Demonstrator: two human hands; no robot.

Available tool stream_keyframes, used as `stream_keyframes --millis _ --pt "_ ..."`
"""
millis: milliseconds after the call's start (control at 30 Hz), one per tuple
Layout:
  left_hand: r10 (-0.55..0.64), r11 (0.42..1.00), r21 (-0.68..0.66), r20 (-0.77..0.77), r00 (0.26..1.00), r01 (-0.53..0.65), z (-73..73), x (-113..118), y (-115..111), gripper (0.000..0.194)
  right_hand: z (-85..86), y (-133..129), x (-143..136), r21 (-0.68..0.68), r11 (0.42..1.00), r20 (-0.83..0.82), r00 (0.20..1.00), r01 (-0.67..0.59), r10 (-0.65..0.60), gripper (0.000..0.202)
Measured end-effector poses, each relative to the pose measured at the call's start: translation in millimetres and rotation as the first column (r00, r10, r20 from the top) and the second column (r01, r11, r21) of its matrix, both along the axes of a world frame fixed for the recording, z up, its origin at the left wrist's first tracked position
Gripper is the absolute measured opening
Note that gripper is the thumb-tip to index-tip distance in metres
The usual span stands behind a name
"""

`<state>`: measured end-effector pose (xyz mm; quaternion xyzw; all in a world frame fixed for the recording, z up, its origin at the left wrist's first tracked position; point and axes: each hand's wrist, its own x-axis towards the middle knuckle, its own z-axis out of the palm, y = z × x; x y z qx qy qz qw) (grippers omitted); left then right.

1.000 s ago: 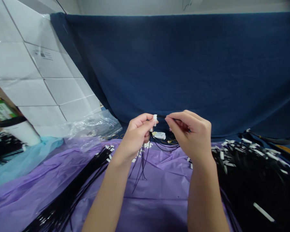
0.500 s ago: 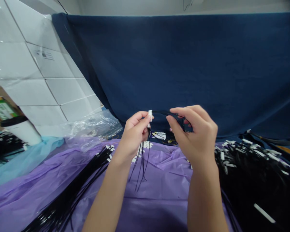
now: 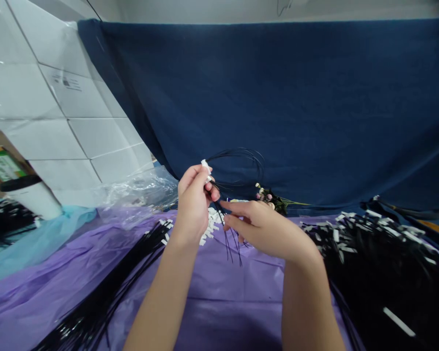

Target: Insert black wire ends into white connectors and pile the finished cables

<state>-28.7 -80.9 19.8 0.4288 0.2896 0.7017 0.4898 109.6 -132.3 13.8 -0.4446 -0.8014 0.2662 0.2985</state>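
My left hand [image 3: 194,204] is closed on a bundle of thin black wires [image 3: 254,155] at its white tag-like end pieces [image 3: 206,167]. From there the wires arch over to the right in a wide loop, and their loose ends hang below the fingers. My right hand [image 3: 261,225] is lower and to the right, its thumb and index finger close around the hanging wires. Beneath the hands, a pile of small white pieces [image 3: 212,225] lies on the purple sheet [image 3: 237,292].
Bunches of black wires with white ends lie at left [image 3: 106,287] and right [image 3: 391,273]. Artificial flowers [image 3: 267,196] sit before a dark blue cloth [image 3: 263,92]. White boxes [image 3: 47,92], clear plastic [image 3: 142,187] and a lidded cup [image 3: 34,195] stand left.
My left hand has shifted slightly left with the bundle tilted. My right hand has left the loop and moved down and left to the hanging wires. The loop now stands free, and the flowers show.
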Motion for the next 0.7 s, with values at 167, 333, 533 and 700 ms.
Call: stream_keyframes --millis 167,333,533,700 --pt "-0.008 1.0 0.011 0.014 1.0 0.008 -0.2 -1 0 0.005 -12.1 20 -3 -0.12 0.987 -0.117 0.986 0.108 -0.122 0.044" --pt "-0.007 1.0 -0.012 0.009 1.0 0.007 1.3 -1 0 0.006 -17.1 41 5 -0.248 0.926 -0.472 0.8 0.283 -0.371 0.053" --pt "-0.013 1.0 -0.025 -0.004 1.0 0.013 2.3 -4 -1 0.007 -17.9 60 26 -0.313 0.901 -0.895 0.223 0.302 -0.386 0.04" --pt "-0.033 0.999 -0.029 -0.017 0.999 0.032 0.1 -2 0 0.009 -22.0 66 41 -0.196 0.878 -0.977 -0.015 0.437 -0.211 0.027"
